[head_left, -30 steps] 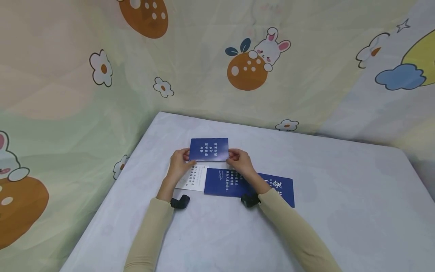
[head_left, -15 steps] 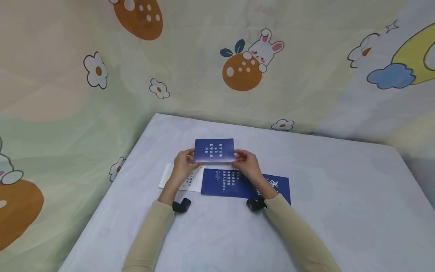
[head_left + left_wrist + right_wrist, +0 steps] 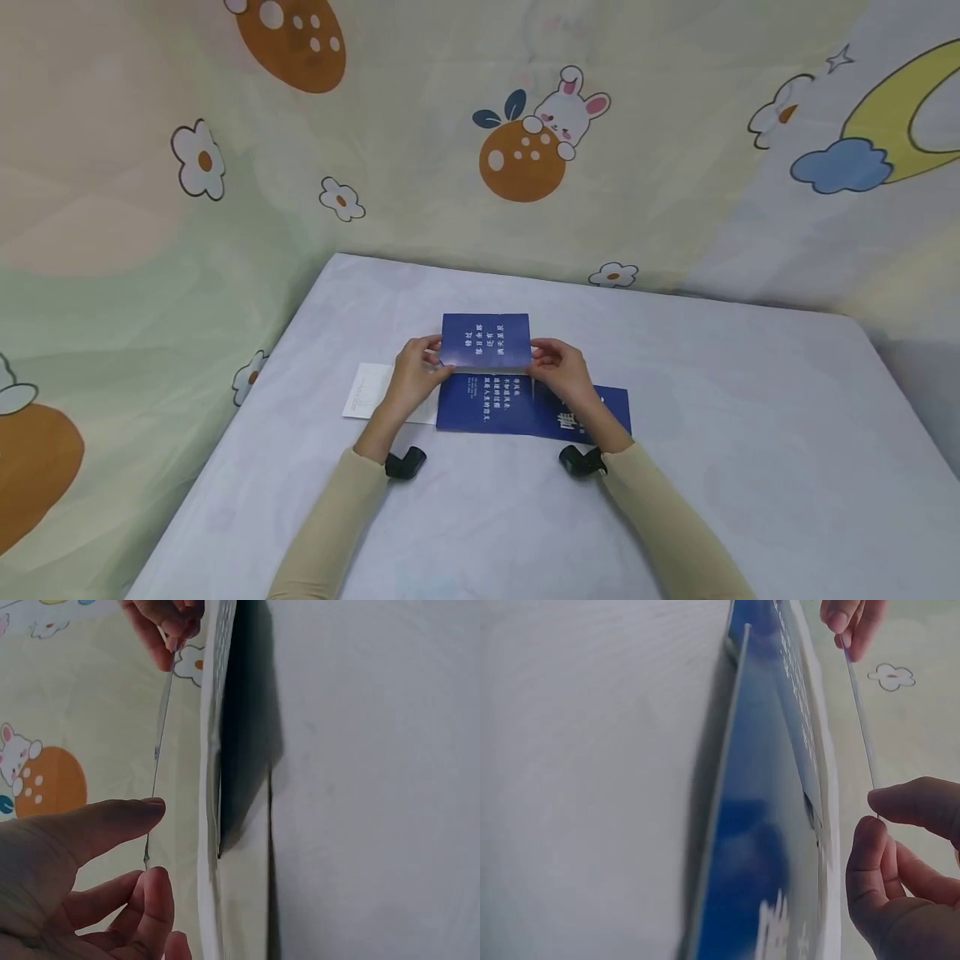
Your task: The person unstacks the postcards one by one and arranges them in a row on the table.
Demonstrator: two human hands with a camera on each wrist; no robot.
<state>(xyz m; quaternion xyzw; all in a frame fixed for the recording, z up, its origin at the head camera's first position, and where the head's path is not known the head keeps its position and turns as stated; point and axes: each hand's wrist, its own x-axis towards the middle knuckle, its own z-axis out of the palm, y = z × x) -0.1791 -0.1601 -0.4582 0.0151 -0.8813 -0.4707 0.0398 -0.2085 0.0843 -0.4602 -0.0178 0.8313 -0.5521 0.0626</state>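
A blue card (image 3: 485, 340) with white characters is held up by its two short ends. My left hand (image 3: 414, 375) pinches its left end between thumb and fingers; my right hand (image 3: 566, 375) pinches the right end the same way. Each wrist view shows the card edge-on, as a thin line (image 3: 157, 750) between the two hands. Just below it in the head view lies a longer blue printed piece (image 3: 480, 408), with a seam or fold toward its right. My right wrist partly covers it. A white card (image 3: 367, 392) lies at its left, partly behind my left hand.
The white tabletop (image 3: 480, 517) reaches around the cards on all sides. A cloth wall (image 3: 420, 225) with rabbits, oranges and flowers rises behind the table's far edge. A small black device (image 3: 406, 464) sits at each wrist.
Both hands have carried the blue card to the right and closer to the blue piece on the table. More of the white card shows at the left. The head view has shifted slightly.
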